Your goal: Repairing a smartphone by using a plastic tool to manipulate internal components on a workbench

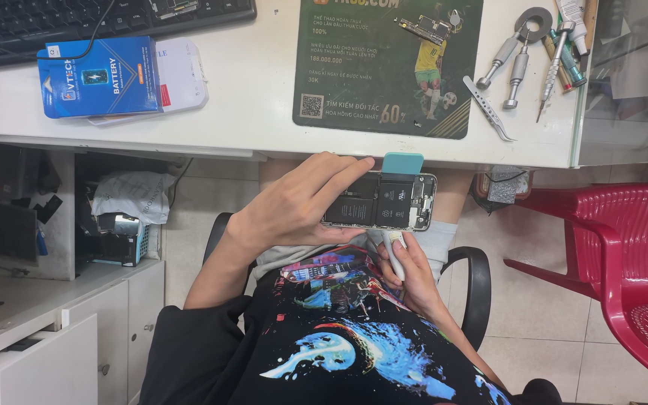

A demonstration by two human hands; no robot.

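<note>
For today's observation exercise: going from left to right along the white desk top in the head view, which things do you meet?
Black keyboard → blue box → dark green mat → tweezers → screwdrivers.

White desk (249, 97), red plastic chair (624, 247)

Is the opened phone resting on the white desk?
No, the left hand holds the opened phone in the air below the edge of the white desk, above the person's lap.
</note>
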